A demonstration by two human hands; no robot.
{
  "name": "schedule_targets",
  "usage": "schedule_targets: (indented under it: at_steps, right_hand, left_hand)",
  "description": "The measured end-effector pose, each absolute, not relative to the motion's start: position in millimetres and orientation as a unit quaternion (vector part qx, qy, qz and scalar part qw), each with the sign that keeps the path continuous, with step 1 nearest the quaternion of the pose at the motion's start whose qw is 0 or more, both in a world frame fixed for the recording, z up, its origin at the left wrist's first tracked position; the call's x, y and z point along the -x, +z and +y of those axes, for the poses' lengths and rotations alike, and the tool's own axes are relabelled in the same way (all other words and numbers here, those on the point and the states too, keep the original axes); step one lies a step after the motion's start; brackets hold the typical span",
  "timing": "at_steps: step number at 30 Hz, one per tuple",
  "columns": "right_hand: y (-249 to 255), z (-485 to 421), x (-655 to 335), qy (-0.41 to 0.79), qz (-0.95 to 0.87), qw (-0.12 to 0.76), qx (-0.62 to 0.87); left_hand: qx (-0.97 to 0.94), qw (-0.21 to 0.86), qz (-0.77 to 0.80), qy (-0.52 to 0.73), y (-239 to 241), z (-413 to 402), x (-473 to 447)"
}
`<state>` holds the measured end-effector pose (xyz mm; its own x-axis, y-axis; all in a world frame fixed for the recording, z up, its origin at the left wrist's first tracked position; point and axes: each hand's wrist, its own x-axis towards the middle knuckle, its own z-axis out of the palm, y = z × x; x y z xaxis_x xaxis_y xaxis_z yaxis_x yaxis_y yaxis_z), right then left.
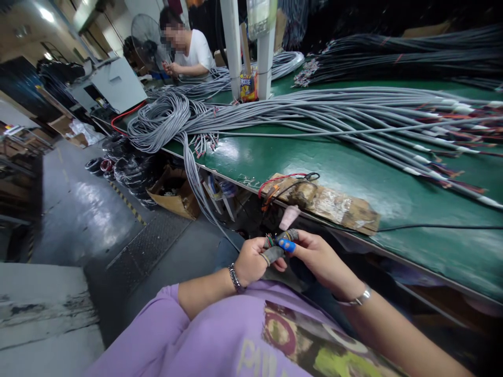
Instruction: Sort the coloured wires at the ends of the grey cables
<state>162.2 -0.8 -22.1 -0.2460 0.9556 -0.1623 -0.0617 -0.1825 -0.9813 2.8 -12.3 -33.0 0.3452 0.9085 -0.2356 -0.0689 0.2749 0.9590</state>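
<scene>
My left hand [253,262] is closed around the end of a grey cable [229,239], which runs up to the coil on the bench. Thin coloured wires [269,240] stick out above its fingers. My right hand [316,256] meets it there, thumb and finger pinched at the wires. A blue finger cover [286,245] is on the right thumb, and grey covers wrap other fingertips on both hands. What exactly lies between the right fingertips is too small to make out. Just beyond the hands, a pale pink cone-shaped piece [290,217] hangs by the bench edge.
On the green bench [251,157] lie a coil of grey cable [161,123] and a long cable bundle [334,112] with stripped ends. A taped wooden board [334,205] sits at the near edge. A person [196,52] works across the bench. A cardboard box [176,193] stands below.
</scene>
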Motion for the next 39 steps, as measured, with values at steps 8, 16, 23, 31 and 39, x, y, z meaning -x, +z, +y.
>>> schedule_targets:
  at_steps: [8, 16, 23, 31, 39]
  right_hand:
    - [-29.5, -5.2, -163.0, 0.582, -0.459, 0.436, 0.51]
    - [-33.3, -5.1, -161.7, 0.631, -0.439, 0.439, 0.466]
    - [-24.4, -5.8, -157.9, 0.613, -0.448, 0.447, 0.474]
    - [-34.8, -10.4, -149.9, 0.613, -0.344, 0.51, 0.496]
    - [-42.1, 7.7, -167.3, 0.712, -0.229, 0.502, 0.434]
  left_hand:
    - [-0.438, 0.663, 0.446, 0.412, -33.6, -11.5, -4.0]
    - [-0.437, 0.668, 0.445, 0.407, -37.5, -11.1, -3.8]
    - [-0.443, 0.664, 0.455, 0.395, -35.2, -11.3, -4.6]
    - [-0.402, 0.655, 0.459, 0.446, -36.7, -10.4, -6.0]
    - [-0.395, 0.681, 0.43, 0.442, -31.7, -9.5, 1.7]
